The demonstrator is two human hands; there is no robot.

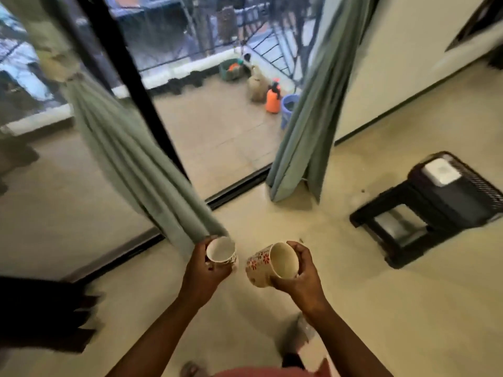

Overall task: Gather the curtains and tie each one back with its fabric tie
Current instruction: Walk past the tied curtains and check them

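The left curtain (130,148) runs off the top edge at 11 o'clock, and its tie (71,76) is too blurred to read a knot. The right curtain (315,104) is cut at 1 o'clock. The left hand (208,263) hides most of its cup (221,250). A dark shape (40,311) at 8 o'clock is unidentifiable.

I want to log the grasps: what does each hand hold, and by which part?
Left hand grips one cup by its side wall; right hand grips a flowered cup around its rim end.
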